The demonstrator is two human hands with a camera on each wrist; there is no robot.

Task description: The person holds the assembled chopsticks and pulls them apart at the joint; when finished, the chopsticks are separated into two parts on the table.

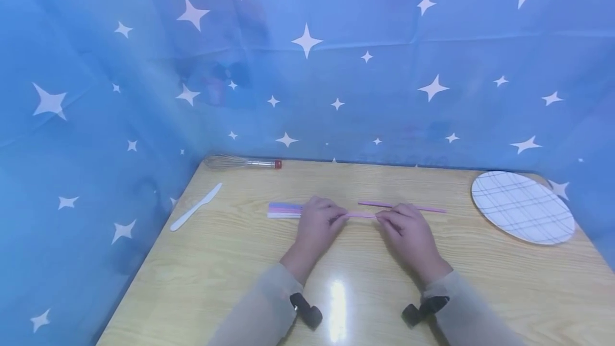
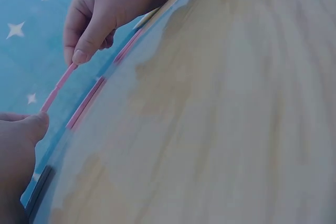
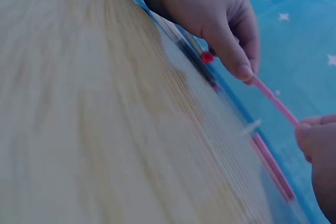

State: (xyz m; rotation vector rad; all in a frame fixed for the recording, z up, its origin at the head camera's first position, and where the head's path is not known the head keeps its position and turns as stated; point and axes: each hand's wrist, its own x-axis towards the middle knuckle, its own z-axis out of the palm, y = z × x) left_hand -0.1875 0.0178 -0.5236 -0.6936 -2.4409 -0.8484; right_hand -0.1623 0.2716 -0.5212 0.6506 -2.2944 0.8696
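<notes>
A pink drinking straw (image 1: 361,215) is stretched between both hands above the wooden table. My left hand (image 1: 317,228) pinches its left part between thumb and fingers, and my right hand (image 1: 410,236) pinches the right part the same way. A ridged spot shows on the held straw (image 2: 56,88) in the left wrist view. Under and beside the left hand lies a row of purple, pink and white straws (image 1: 282,210), partly covered by that hand. Another pink straw (image 1: 432,209) lies behind the right hand, its middle hidden.
A whisk (image 1: 240,162) with a red handle end lies at the table's back left. Nearer on the left is a white plastic knife (image 1: 196,207). An oval checked plate (image 1: 523,207) sits at the right. A blue starry curtain (image 1: 307,89) rises behind the wooden table (image 1: 211,282).
</notes>
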